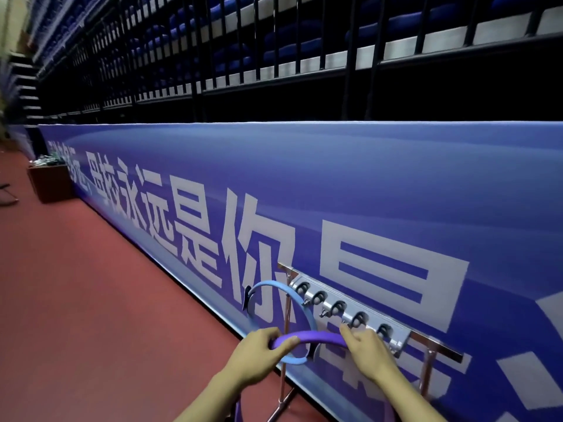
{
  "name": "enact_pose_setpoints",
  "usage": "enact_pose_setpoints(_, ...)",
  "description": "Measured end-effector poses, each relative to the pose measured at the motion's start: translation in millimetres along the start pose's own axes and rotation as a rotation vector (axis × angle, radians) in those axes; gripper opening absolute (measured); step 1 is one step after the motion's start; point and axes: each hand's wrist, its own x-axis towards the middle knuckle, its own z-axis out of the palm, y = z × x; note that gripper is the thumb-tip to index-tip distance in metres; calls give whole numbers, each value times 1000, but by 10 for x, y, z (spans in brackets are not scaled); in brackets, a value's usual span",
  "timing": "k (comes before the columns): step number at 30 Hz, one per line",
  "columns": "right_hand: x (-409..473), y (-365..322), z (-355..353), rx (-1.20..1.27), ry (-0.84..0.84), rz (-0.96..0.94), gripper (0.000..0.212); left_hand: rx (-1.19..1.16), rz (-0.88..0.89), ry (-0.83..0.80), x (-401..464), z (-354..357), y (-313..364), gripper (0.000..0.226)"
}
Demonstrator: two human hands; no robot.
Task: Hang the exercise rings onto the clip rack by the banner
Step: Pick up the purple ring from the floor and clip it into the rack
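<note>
- The left hand (259,350) grips the purple ring (307,338) near the top of its arc — fingers (285,342) curled over the band, thumb underneath.
- The right hand (367,351) clasps the same ring on its right side, just below the clip rack (350,312); its index finger points up toward a clip.
- A blue ring (275,284) hangs from the rack's leftmost clip, behind the purple one.
- The rack stands on the red floor (91,284) against the blue banner (396,193).
</note>
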Motion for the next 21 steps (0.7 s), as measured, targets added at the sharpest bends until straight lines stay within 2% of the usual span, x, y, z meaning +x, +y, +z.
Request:
enact_pose_setpoints(4,423,204,206,126,14,124,63,-175,-52,-30,456,65,-295,57)
enact_pose_setpoints(7,646,243,370,169,-66,164,59,-161,-70,-55,809,117,-413,57)
enact_pose_setpoints(11,967,274,606,83,-178,119,50,14,-57,-139,1253,172,-582,66)
enact_pose_setpoints(15,1274,80,851,-6,-244,21,17,216,-5,-241,1705,296,-716,68)
enact_pose_setpoints(21,1727,-109,1208,-156,-270,26,32,261,30,-341,2351,444,-1093,74)
